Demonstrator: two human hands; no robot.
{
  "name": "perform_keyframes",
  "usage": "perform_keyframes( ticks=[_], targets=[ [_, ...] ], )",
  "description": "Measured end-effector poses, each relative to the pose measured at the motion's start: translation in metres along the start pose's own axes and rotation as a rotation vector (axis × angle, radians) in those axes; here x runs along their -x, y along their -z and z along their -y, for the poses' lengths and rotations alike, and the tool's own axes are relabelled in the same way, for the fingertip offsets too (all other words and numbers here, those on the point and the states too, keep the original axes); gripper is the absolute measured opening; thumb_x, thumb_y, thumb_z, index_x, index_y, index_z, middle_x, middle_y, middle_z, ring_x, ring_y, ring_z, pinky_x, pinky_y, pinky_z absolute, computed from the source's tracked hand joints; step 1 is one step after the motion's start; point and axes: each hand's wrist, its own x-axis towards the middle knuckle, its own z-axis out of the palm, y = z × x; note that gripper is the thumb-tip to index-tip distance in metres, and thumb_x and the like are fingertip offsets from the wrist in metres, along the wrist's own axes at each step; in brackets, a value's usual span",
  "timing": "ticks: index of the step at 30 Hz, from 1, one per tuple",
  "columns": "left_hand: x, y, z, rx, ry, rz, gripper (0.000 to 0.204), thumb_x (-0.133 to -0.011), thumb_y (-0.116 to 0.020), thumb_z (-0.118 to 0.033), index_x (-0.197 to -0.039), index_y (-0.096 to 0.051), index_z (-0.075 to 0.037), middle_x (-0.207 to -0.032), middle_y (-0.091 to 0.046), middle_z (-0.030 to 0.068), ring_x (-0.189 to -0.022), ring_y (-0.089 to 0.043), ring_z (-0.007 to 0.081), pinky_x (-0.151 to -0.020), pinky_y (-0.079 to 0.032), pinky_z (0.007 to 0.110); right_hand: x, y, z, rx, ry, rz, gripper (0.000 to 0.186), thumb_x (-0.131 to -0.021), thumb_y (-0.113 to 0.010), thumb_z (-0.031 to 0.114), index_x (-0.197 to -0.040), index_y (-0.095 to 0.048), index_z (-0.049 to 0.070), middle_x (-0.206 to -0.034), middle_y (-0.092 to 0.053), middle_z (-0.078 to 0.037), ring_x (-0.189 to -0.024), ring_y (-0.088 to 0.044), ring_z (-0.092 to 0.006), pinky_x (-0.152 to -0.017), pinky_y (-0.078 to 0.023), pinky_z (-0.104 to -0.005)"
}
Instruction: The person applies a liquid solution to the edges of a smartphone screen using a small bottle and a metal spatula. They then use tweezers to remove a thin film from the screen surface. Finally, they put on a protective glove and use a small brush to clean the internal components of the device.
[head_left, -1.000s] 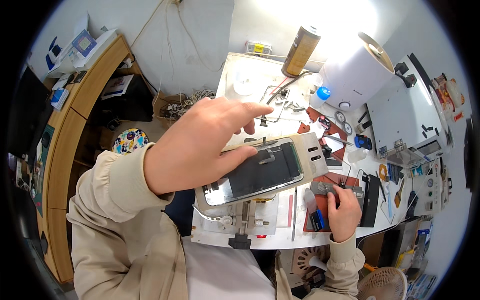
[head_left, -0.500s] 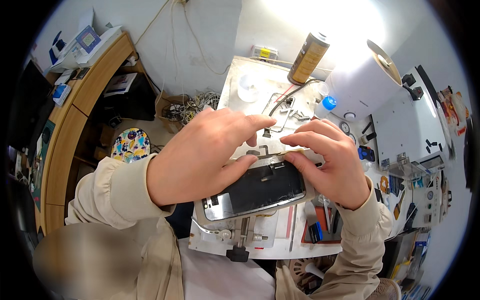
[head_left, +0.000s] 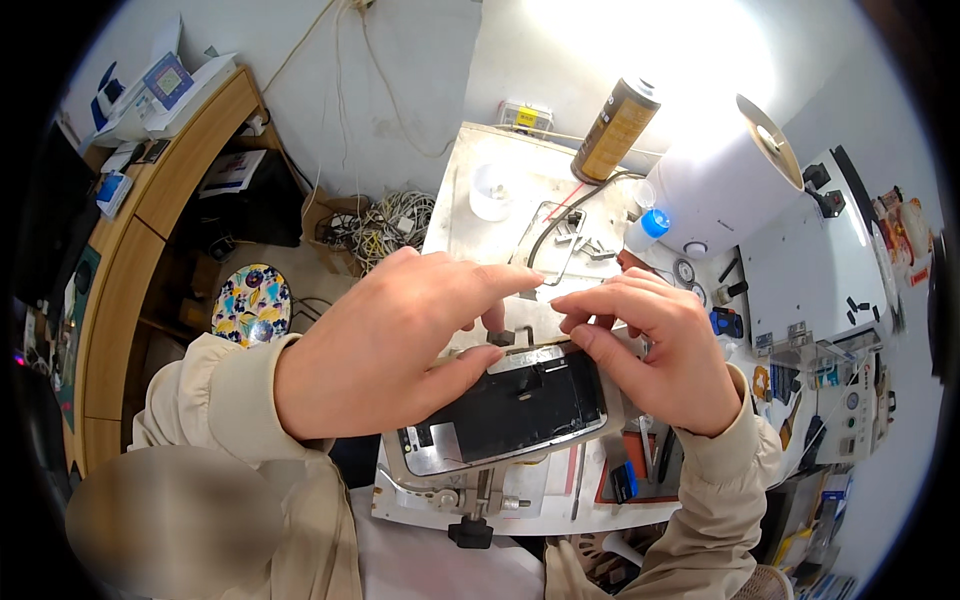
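Observation:
A smartphone housing [head_left: 510,410] with a black inside and a bright metal rim lies tilted in a metal clamp [head_left: 484,490] at the near side of the bench. My left hand [head_left: 385,345] hovers over its far left part. Its index finger points right, and its thumb is spread, with the tip at the housing's far edge. At the far right corner is my right hand [head_left: 665,345], thumb tip by the rim. Its fingers bend loosely toward my left index finger, with small gaps between fingertips and thumb. Nothing shows in either hand.
Farther back on the white bench [head_left: 455,215] stand a white cup [head_left: 491,192], a brown spray can [head_left: 616,130], a blue-capped bottle [head_left: 648,229] and a large white cylinder [head_left: 720,175]. A blue-handled tool [head_left: 624,482] lies right of the clamp. A patterned stool [head_left: 252,305] is at left.
The view has shifted, so the bench and housing sit slightly lower. My right fingers have curled a little closer to the thumb. The left hand keeps nearly the same pose.

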Motion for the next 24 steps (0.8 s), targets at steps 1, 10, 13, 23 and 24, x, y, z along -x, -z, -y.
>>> perform_keyframes(
  ticks=[1, 10, 13, 23, 24],
  targets=[
    [0.001, 0.0, 0.001, 0.014, -0.009, -0.003, 0.066, -0.088, -0.077, -0.002, -0.151, -0.058, -0.012, -0.106, -0.073, 0.0034, -0.097, -0.067, 0.0241, -0.092, -0.047, 0.039, 0.0, 0.001, 0.002, -0.003, -0.014, 0.008, 0.021, -0.092, -0.074, 0.005, -0.113, -0.079, 0.005, -0.094, -0.077, -0.01, -0.086, -0.071, -0.0266, -0.078, -0.055, -0.0384],
    [0.001, -0.001, 0.005, 0.054, -0.061, -0.026, 0.068, -0.087, -0.077, 0.0, -0.151, -0.057, -0.01, -0.105, -0.072, 0.0044, -0.099, -0.07, 0.0228, -0.09, -0.047, 0.038, -0.008, 0.001, 0.007, -0.033, 0.016, 0.083, 0.041, -0.087, -0.079, 0.001, -0.128, -0.074, 0.007, -0.095, -0.078, -0.002, -0.085, -0.069, -0.0198, -0.077, -0.056, -0.0342],
    [0.001, -0.001, 0.009, 0.056, -0.057, -0.013, 0.067, -0.087, -0.076, 0.001, -0.151, -0.057, -0.009, -0.105, -0.072, 0.0044, -0.099, -0.07, 0.0224, -0.09, -0.047, 0.038, -0.012, -0.002, 0.005, -0.005, 0.038, 0.083, 0.041, -0.086, -0.081, 0.003, -0.126, -0.075, 0.007, -0.094, -0.077, 0.0, -0.083, -0.068, -0.019, -0.073, -0.056, -0.0328],
    [0.001, 0.0, 0.014, 0.139, -0.039, -0.007, 0.064, -0.091, -0.077, -0.004, -0.151, -0.057, -0.009, -0.102, -0.072, 0.0034, -0.095, -0.069, 0.0209, -0.089, -0.047, 0.037, -0.018, -0.004, 0.006, -0.007, 0.005, 0.102, 0.037, -0.088, -0.08, 0.004, -0.125, -0.074, 0.005, -0.09, -0.077, -0.001, -0.077, -0.068, -0.0196, -0.072, -0.055, -0.034],
    [0.001, -0.001, 0.014, 0.167, -0.025, -0.005, 0.063, -0.091, -0.077, -0.005, -0.151, -0.057, -0.009, -0.101, -0.072, 0.0033, -0.094, -0.069, 0.0207, -0.089, -0.047, 0.037, -0.018, -0.005, 0.004, -0.011, 0.002, 0.1, 0.037, -0.088, -0.079, 0.004, -0.125, -0.074, 0.005, -0.09, -0.076, -0.002, -0.077, -0.068, -0.0197, -0.072, -0.055, -0.0342]
  ],
)
